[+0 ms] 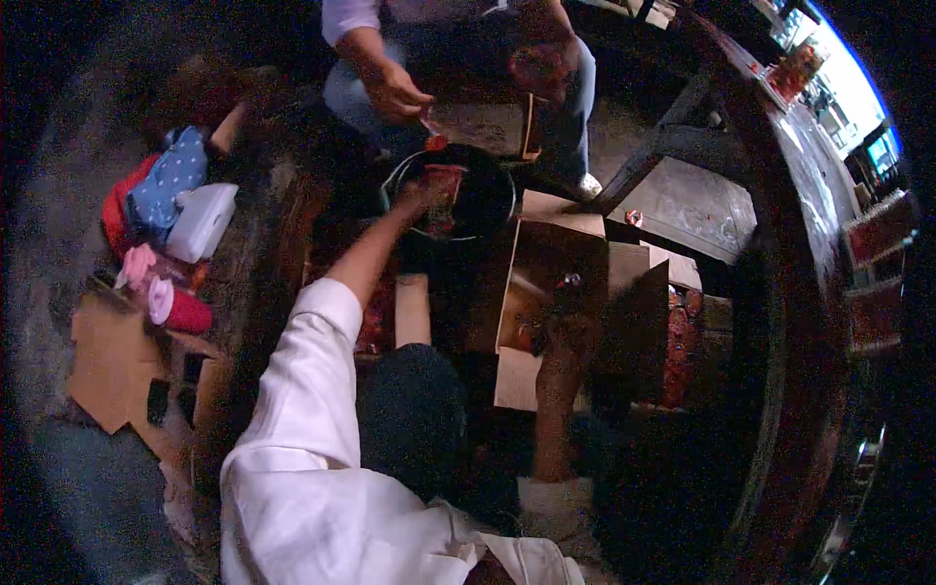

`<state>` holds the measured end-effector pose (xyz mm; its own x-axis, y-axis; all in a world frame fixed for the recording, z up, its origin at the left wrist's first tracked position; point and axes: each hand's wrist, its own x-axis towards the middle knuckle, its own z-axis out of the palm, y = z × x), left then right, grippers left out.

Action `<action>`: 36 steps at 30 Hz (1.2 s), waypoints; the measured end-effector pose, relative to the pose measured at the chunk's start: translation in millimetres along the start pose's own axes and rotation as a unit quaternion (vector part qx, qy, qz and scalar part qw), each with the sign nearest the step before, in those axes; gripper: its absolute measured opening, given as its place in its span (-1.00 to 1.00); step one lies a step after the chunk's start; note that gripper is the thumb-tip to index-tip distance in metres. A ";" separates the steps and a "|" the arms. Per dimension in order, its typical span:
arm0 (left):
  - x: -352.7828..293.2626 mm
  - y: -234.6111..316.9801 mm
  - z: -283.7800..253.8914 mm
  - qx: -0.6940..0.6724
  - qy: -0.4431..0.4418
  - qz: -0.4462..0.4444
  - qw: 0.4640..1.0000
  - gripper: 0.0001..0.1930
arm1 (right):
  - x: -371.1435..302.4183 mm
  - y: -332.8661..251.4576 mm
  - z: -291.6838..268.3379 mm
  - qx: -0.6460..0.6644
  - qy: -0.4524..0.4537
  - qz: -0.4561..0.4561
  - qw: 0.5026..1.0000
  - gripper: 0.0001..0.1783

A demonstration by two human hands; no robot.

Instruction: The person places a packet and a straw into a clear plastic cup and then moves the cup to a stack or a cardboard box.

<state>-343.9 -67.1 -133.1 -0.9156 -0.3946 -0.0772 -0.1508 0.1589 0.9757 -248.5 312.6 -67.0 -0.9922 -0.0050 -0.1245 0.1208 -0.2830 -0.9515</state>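
Observation:
My left hand (417, 198) reaches forward over a dark round bowl (492, 190) and touches a red packet (445, 185) that lies in it; whether the fingers grip the packet is unclear. My right hand (568, 336) is down inside an open cardboard box (546, 249), in deep shadow, so its fingers cannot be made out. Across the bowl sits another person, whose hand (395, 93) holds a small red item (436, 141) just above the bowl's rim.
Red packets (680, 341) fill a box on the right. To the left lie a white container (202, 220), pink-capped bottles (161, 297), a blue dotted cloth (171, 180) and flat cardboard (112, 366). A dark table (780, 146) curves along the right.

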 end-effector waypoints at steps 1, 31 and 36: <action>-7.8 17.9 16.4 -0.058 -0.015 0.001 0.998 -0.56 | 10.8 10.2 -13.2 -0.007 0.018 0.001 1.000 -0.73; -380.7 116.5 -100.8 0.020 0.307 0.109 0.945 -0.39 | -144.3 -75.0 243.8 -0.349 -0.445 -0.478 0.672 -0.64; -379.4 120.5 -114.9 0.160 0.313 0.155 0.924 -0.33 | -151.2 -65.8 261.6 -0.376 -0.435 -0.514 0.637 -0.59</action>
<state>28.1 -2.3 37.4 -0.5541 -0.7154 0.4257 -0.1117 0.5707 0.8136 -114.4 81.1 88.0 -0.1609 -0.8096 0.5645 -0.9502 -0.0275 -0.3104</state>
